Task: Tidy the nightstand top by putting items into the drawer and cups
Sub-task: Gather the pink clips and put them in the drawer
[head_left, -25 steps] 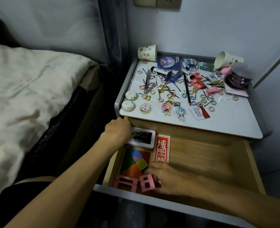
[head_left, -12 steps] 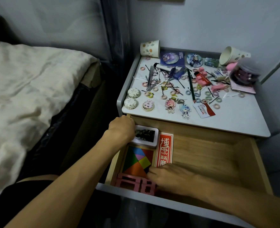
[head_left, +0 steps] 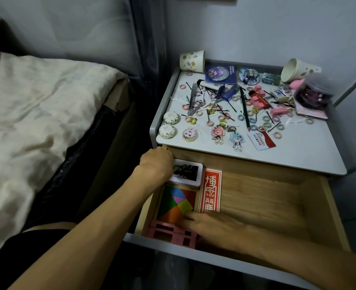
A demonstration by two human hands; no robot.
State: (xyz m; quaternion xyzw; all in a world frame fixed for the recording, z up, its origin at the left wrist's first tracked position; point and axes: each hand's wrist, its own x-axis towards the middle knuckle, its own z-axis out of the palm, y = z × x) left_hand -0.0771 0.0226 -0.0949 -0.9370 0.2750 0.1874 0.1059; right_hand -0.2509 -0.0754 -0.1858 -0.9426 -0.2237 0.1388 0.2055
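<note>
Four kinds of thing, by my count, already lie in the open drawer [head_left: 256, 195]: a white tin [head_left: 186, 172], a coloured tangram puzzle [head_left: 176, 203], a red card [head_left: 210, 190] printed with characters, and some pink blocks [head_left: 168, 233], all crowded into its left half, with bare wood showing across the right. The right hand [head_left: 210, 225] lies low in the front left corner, fingers stretched out flat against the pink blocks and the edge of the puzzle, pressing or nudging rather than pinching anything. The left hand [head_left: 157, 163] sits bunched at the back left corner beside the white tin; its fingers are tucked out of sight, so I cannot tell whether it grips the tin, the drawer's side, or nothing. I judge the job barely begun. The nightstand top [head_left: 298, 151] carries nearly everything: pastel hair ties [head_left: 266, 119] scattered all over, black bobby pins [head_left: 231, 105], a green pencil [head_left: 244, 108], character keychains [head_left: 217, 133] near the front edge, round badges [head_left: 248, 75] along the back, and a lidded jar [head_left: 313, 92] at the right. The upright cup [head_left: 192, 60] stands at the back left, the tipped cup [head_left: 296, 70] lies on its side at the back right (that one looks empty, though the other's inside is hidden from where I stand), so sorting the small bits into cups looks not yet started.
</note>
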